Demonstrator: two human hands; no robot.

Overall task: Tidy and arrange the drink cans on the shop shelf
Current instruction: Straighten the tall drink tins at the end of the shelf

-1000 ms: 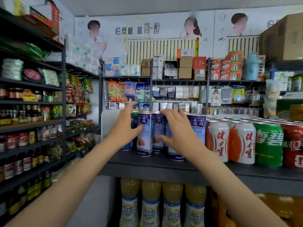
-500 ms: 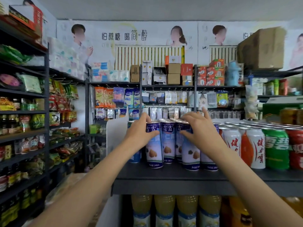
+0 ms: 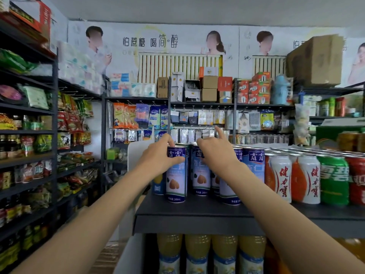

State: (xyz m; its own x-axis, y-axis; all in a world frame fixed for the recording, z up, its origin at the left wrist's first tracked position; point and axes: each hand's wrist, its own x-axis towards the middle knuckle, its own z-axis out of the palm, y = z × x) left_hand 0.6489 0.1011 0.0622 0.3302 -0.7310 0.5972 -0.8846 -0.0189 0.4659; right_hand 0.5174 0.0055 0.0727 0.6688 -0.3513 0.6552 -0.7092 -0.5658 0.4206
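Your left hand (image 3: 158,158) covers the left side of the front blue-and-white can (image 3: 176,175), so that can's left edge and whatever stands directly behind it are hidden. The thumb lies across the label front and the fingers curl over the rim: you grip this can near its top. It stands upright on the dark shelf (image 3: 197,216), at the front left of the blue-can cluster, just ahead of its neighbours.

Your right hand (image 3: 216,155) blocks the upper part of the second blue can (image 3: 201,175) and most of the cans behind it. The fingers curl down among the can tops with the index finger raised free; I cannot tell whether they actually close on a can or only rest against it.

A further blue can (image 3: 254,165) shows to the right of your forearm, its lower half cut off by the arm. Beside it stand white-and-orange cans (image 3: 281,178), then a green can (image 3: 333,180), and a red can (image 3: 357,175) clipped by the frame edge.

Below the shelf, yellow drink bottles (image 3: 197,252) are cut off at the bottom. Background racks hold hanging packets (image 3: 126,115), too small to read.
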